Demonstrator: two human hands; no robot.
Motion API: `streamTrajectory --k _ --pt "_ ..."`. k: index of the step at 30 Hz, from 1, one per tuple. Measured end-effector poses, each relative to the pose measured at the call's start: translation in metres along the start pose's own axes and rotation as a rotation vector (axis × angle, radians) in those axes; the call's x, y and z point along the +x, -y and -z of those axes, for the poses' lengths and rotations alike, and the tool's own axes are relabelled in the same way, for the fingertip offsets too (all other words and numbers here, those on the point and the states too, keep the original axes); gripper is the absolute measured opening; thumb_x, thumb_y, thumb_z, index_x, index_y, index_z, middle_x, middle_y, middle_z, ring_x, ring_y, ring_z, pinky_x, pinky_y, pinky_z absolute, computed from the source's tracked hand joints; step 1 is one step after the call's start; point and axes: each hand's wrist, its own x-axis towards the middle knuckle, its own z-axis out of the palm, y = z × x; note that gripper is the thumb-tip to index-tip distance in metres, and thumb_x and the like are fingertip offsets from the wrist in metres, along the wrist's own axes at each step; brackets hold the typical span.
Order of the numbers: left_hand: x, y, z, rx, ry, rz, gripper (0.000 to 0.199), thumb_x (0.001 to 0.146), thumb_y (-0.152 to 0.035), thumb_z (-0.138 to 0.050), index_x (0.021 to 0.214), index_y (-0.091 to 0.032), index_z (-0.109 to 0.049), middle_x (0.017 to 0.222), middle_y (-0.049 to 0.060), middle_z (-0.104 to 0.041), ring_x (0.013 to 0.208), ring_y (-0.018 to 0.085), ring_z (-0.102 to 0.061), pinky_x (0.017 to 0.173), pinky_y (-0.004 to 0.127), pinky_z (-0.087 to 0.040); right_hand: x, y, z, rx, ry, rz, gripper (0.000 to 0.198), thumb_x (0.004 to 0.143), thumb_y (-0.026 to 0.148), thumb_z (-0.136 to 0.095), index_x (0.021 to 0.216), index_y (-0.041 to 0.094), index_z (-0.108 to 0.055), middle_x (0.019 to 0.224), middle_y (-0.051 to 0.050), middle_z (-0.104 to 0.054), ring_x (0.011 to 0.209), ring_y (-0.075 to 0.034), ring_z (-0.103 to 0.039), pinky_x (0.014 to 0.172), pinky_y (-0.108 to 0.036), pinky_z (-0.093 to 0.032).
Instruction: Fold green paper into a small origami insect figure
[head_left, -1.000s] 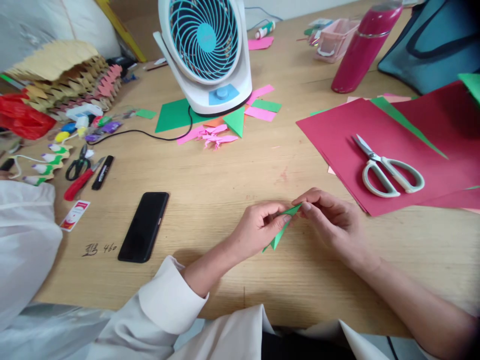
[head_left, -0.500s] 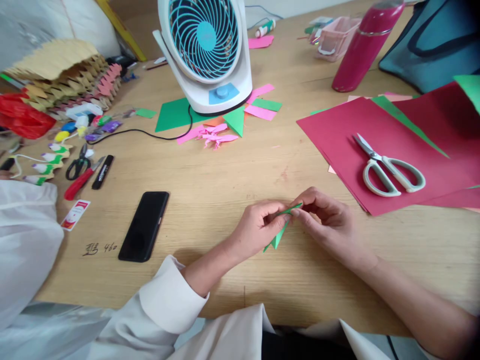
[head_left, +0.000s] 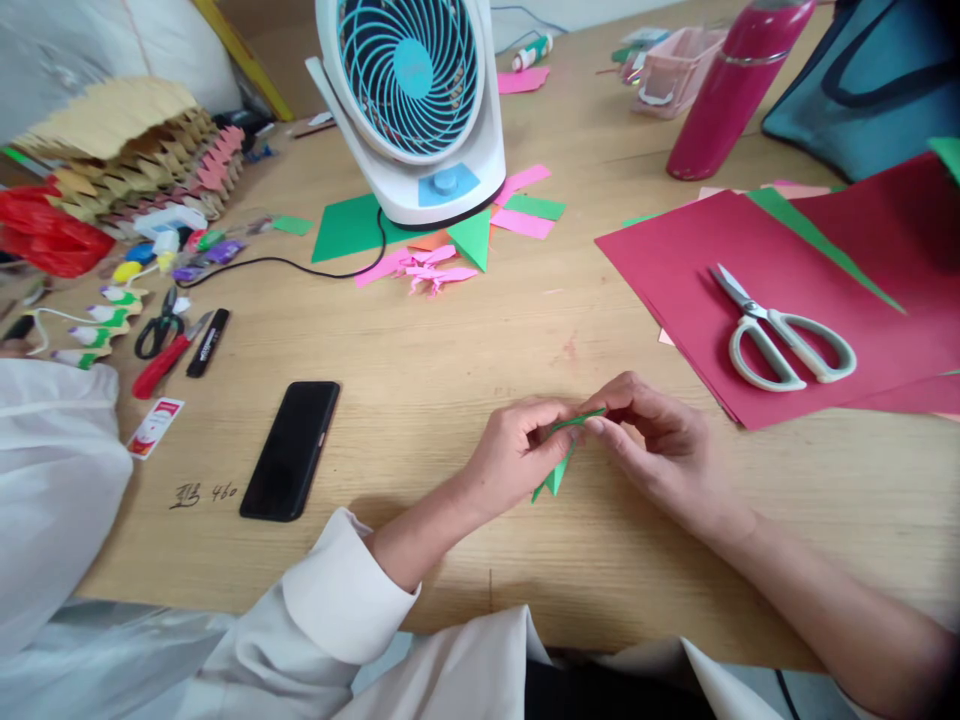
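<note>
A small piece of folded green paper is held just above the table, its pointed ends hanging down. My left hand is closed, pinching the paper between thumb and fingers. My right hand pinches the paper's upper right edge with thumb and fingertips. Part of the paper is hidden behind my left fingers. To the right, scissors with pale handles lie on red paper sheets. On the left lies a black phone.
A white fan stands at the back, with folded pink paper before it. A magenta bottle and a blue bag are at back right. A red-handled knife lies left, near another person's white sleeve.
Both hands keep their pinch on the green paper with hardly any movement. The whole view has shifted very slightly.
</note>
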Motion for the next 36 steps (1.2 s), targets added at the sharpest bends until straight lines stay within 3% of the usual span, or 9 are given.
streamTrajectory --k 8,19,22,25,30,36 --pt "-0.001 -0.004 0.001 0.074 -0.008 -0.135 0.022 0.095 -0.026 -0.053 0.083 -0.016 -0.068 0.076 0.004 -0.064 0.076 0.015 -0.058 0.073 0.027 -0.045 -0.001 0.0 0.0 -0.021 -0.025 0.056 0.009 0.091 0.018 -0.064 0.092 0.023 -0.072 0.082 -0.002 -0.061 0.077 -0.016 -0.055 0.069 -0.033 -0.042" --pt "0.001 -0.001 0.002 0.01 -0.019 -0.17 0.024 0.095 -0.029 -0.056 0.08 -0.016 -0.07 0.072 0.004 -0.063 0.075 0.015 -0.058 0.076 0.029 -0.047 -0.002 -0.002 -0.001 -0.033 -0.04 0.105 0.01 0.089 0.016 -0.066 0.091 0.024 -0.072 0.08 -0.001 -0.061 0.076 -0.016 -0.055 0.068 -0.033 -0.043" --pt "0.001 0.001 0.002 -0.006 -0.027 -0.152 0.021 0.094 -0.026 -0.058 0.081 -0.017 -0.072 0.078 0.005 -0.068 0.08 0.016 -0.062 0.08 0.029 -0.049 -0.001 -0.004 -0.001 -0.053 -0.034 0.091 0.007 0.089 0.018 -0.067 0.09 0.024 -0.071 0.08 -0.002 -0.06 0.076 -0.017 -0.056 0.068 -0.034 -0.044" --pt "0.001 0.002 0.0 -0.023 -0.07 -0.126 0.013 0.091 -0.022 -0.062 0.096 -0.018 -0.073 0.095 0.007 -0.071 0.092 0.017 -0.066 0.083 0.027 -0.051 -0.001 -0.006 0.001 -0.072 -0.045 0.102 0.011 0.089 0.018 -0.067 0.094 0.026 -0.073 0.081 -0.002 -0.061 0.076 -0.017 -0.055 0.069 -0.034 -0.045" --pt "-0.001 0.006 -0.002 -0.08 -0.144 -0.026 0.033 0.088 -0.022 -0.065 0.121 -0.019 -0.065 0.127 0.012 -0.063 0.108 0.02 -0.065 0.082 0.026 -0.056 -0.001 -0.005 0.004 -0.114 -0.101 0.193 0.027 0.088 0.014 -0.067 0.107 0.031 -0.074 0.084 -0.003 -0.061 0.078 -0.017 -0.055 0.066 -0.034 -0.046" --pt "-0.001 0.007 -0.004 -0.291 -0.112 0.066 0.036 0.089 -0.025 -0.066 0.124 -0.018 -0.06 0.12 0.011 -0.068 0.111 0.021 -0.066 0.087 0.027 -0.057 -0.003 0.0 0.006 -0.151 -0.051 0.285 0.04 0.086 0.005 -0.065 0.115 0.032 -0.072 0.093 -0.005 -0.063 0.086 -0.018 -0.061 0.07 -0.034 -0.049"
